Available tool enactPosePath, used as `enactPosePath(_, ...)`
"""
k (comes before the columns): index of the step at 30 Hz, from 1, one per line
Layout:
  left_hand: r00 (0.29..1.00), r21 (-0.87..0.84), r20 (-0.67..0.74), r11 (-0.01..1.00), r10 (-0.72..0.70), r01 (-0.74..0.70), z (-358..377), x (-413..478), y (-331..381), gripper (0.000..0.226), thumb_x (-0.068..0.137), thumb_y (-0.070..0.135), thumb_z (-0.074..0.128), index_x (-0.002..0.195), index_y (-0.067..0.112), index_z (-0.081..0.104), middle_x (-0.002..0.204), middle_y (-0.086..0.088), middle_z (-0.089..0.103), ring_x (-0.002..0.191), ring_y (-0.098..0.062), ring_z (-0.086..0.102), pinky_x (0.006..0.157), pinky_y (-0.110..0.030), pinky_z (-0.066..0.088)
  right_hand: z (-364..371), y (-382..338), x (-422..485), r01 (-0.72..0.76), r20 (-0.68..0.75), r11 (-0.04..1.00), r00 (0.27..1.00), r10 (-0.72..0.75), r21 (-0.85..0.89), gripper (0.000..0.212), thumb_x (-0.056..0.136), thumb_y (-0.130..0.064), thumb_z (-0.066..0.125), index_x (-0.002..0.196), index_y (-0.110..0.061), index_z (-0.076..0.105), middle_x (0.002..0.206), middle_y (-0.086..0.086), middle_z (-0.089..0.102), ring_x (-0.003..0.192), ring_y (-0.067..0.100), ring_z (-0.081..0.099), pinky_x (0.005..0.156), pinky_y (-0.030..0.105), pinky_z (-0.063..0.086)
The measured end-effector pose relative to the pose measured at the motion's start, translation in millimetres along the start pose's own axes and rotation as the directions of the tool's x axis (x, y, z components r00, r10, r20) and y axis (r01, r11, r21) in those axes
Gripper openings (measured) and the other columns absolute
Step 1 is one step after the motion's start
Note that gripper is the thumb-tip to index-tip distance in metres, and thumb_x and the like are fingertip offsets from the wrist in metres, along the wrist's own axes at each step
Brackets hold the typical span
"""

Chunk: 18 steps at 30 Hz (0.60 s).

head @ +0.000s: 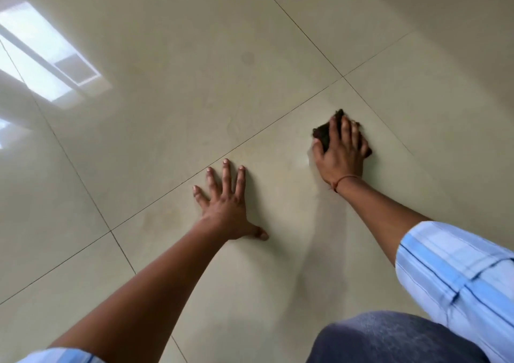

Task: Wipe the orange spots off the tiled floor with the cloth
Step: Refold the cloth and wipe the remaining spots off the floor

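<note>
Pale beige-green glossy tiled floor (172,106), thin dark grout lines crossing it. A white-blue window reflection (52,56) glows on it. The cloth (324,134) is very dark brown, almost black. Light blue sleeve (456,273) with white bands and dark stripes, orange-red wrist thread (346,179), grey-blue denim knee (389,337).
</note>
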<state>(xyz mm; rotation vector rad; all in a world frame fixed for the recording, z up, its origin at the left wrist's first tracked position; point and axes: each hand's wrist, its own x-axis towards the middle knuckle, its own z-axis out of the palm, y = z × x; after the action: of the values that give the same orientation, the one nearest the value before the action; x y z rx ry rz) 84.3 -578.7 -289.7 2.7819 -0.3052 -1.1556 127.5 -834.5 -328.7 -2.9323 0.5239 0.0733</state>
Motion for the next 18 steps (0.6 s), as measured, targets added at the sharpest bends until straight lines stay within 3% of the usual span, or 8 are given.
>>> enactPosePath(4, 0.999, -0.025, 0.052, 1.000, -0.013, 0.015, -3, 6, 6, 0.156, 0.047, 0.078, 0.073, 0.138, 0.022, -0.040, 0.141, -0.008, -0.052, 0.130, -0.045, -0.042, 0.104, -0.073, -0.008, 6, -50, 8, 0.191, 0.010, 0.981, 0.982, -0.191, -0.020, 0.073, 0.087, -0.052, 0.032, 0.150, -0.015, 0.035, 0.155, 0.014, 0.035, 0.143, 0.033, 0.029, 0.113, 0.051, 0.020)
enactPosePath(8, 0.998, -0.028, 0.054, 0.999, -0.018, 0.019, -3, 6, 5, 0.156, 0.048, 0.076, 0.075, 0.139, 0.022, -0.039, 0.141, -0.008, -0.053, 0.129, -0.043, -0.044, 0.105, -0.073, -0.007, 7, -38, -28, 0.602, 0.145, 0.799, 0.792, -0.593, -0.015, 0.071, 0.088, -0.053, 0.034, 0.150, -0.020, 0.036, 0.157, 0.009, 0.034, 0.144, 0.028, 0.030, 0.114, 0.051, 0.024)
enactPosePath(9, 0.998, -0.025, 0.056, 1.000, -0.015, 0.017, -5, 6, 6, 0.156, 0.048, 0.076, 0.075, 0.139, 0.022, -0.040, 0.140, -0.008, -0.053, 0.128, -0.044, -0.044, 0.104, -0.074, -0.008, 4, -25, -18, 0.592, 0.125, 0.806, 0.800, -0.586, -0.009, 0.071, 0.087, -0.053, 0.034, 0.149, -0.020, 0.037, 0.156, 0.010, 0.035, 0.144, 0.028, 0.031, 0.114, 0.052, 0.025)
enactPosePath(11, 0.997, -0.014, 0.071, 1.000, -0.021, 0.022, -10, 6, 8, 0.156, 0.049, 0.075, 0.075, 0.137, 0.021, -0.041, 0.139, -0.009, -0.054, 0.128, -0.045, -0.044, 0.103, -0.074, -0.008, -1, -10, 5, 0.316, 0.055, 0.949, 0.947, -0.316, 0.008, 0.072, 0.087, -0.053, 0.031, 0.150, -0.018, 0.036, 0.156, 0.012, 0.034, 0.145, 0.030, 0.028, 0.114, 0.051, 0.022)
enactPosePath(13, 0.996, -0.010, 0.083, 0.999, -0.037, 0.038, -12, 8, 10, 0.157, 0.049, 0.074, 0.077, 0.135, 0.019, -0.042, 0.139, -0.011, -0.054, 0.127, -0.047, -0.044, 0.102, -0.075, -0.008, -1, -13, 9, 0.102, 0.011, 0.995, 0.995, -0.102, -0.007, 0.072, 0.087, -0.051, 0.030, 0.150, -0.017, 0.034, 0.157, 0.013, 0.032, 0.145, 0.031, 0.025, 0.113, 0.050, 0.018)
enactPosePath(15, 0.994, -0.014, 0.098, 0.999, -0.046, 0.047, -11, 7, 11, 0.156, 0.050, 0.071, 0.078, 0.136, 0.018, -0.041, 0.138, -0.012, -0.054, 0.126, -0.048, -0.044, 0.102, -0.076, -0.007, 1, -17, -15, 0.306, 0.080, 0.952, 0.950, -0.303, -0.026, 0.071, 0.088, -0.051, 0.033, 0.151, -0.018, 0.033, 0.157, 0.012, 0.032, 0.144, 0.031, 0.028, 0.113, 0.049, 0.019)
enactPosePath(17, 0.995, -0.007, 0.094, 0.999, -0.042, 0.043, -12, 7, 13, 0.156, 0.051, 0.069, 0.079, 0.137, 0.017, -0.040, 0.139, -0.013, -0.053, 0.127, -0.048, -0.043, 0.102, -0.076, -0.005, 0, 6, -33, 0.545, 0.151, 0.837, 0.831, -0.535, -0.038, 0.070, 0.088, -0.053, 0.035, 0.150, -0.020, 0.035, 0.157, 0.010, 0.033, 0.144, 0.029, 0.031, 0.112, 0.049, 0.022)
enactPosePath(18, 0.995, -0.002, 0.091, 0.999, -0.044, 0.044, -14, 7, 15, 0.156, 0.051, 0.068, 0.080, 0.137, 0.016, -0.039, 0.140, -0.014, -0.052, 0.128, -0.049, -0.042, 0.103, -0.076, -0.004, -5, 20, -27, 0.543, 0.135, 0.839, 0.834, -0.534, -0.035, 0.071, 0.087, -0.053, 0.035, 0.150, -0.021, 0.035, 0.156, 0.010, 0.034, 0.143, 0.029, 0.031, 0.112, 0.049, 0.024)
